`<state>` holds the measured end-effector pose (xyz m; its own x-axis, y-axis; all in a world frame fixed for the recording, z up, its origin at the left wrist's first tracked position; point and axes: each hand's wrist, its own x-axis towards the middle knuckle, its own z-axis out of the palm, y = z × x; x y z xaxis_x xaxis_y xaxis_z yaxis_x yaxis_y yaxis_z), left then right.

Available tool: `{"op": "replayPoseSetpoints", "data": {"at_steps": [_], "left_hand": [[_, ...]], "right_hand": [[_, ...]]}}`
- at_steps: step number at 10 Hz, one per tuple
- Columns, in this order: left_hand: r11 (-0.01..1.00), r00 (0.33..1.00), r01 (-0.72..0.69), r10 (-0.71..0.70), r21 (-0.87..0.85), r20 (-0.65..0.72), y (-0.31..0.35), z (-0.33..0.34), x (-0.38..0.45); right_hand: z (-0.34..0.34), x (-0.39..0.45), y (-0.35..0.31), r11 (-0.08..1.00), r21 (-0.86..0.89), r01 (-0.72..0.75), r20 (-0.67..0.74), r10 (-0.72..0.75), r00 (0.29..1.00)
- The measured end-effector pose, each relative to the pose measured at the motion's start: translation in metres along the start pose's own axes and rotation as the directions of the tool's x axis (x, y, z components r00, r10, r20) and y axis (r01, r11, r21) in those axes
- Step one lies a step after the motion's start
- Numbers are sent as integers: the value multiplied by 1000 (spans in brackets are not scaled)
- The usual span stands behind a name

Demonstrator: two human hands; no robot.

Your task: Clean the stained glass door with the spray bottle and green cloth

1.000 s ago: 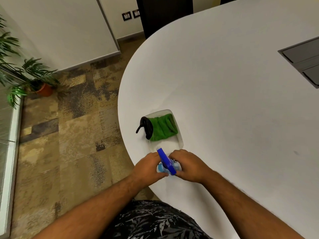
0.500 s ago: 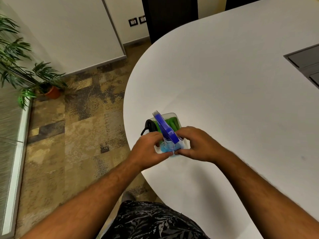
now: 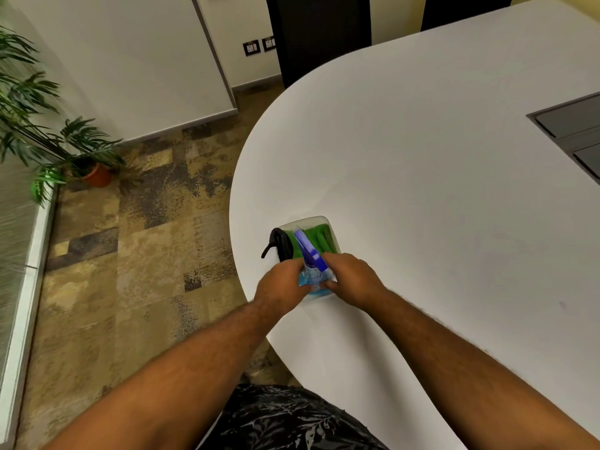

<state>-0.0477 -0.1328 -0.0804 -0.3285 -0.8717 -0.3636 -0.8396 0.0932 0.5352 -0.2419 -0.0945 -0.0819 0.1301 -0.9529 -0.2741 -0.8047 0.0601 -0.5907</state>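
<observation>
A spray bottle [image 3: 311,259] with a blue trigger head and pale blue liquid is held upright between both hands near the table's left edge. My left hand [image 3: 281,282] grips its left side and my right hand [image 3: 352,278] grips its right side. Just behind it, a clear plastic tray [image 3: 324,220] holds the folded green cloth [image 3: 319,238]. A black tool with a handle [image 3: 279,243] lies at the tray's left end. The bottle's lower part is hidden by my fingers. A frosted glass panel [image 3: 14,222] runs along the far left.
The white rounded table [image 3: 422,190] fills the right half, with a dark recessed panel [image 3: 574,131] at its right. Patterned carpet [image 3: 130,254] lies to the left. A potted plant [image 3: 94,172] stands by the glass. A dark chair back [image 3: 321,34] stands behind the table.
Both hands lifted the spray bottle from lying by the tray to upright, then brought it slightly down and nearer. The camera view shifted a little.
</observation>
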Motion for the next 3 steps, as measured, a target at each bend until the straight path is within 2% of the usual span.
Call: {"op": "replayPoseSetpoints", "data": {"at_steps": [1,3], "left_hand": [[1000,1000,-14,14,18,15,-4,2,-5],[999,999,-42,42,27,-2,-10,5,-20]], "right_hand": [[0,-2,7,1000,-18,-8,7,8,1000],[4,-12,14,997,74,-11,-34,13,999]]}}
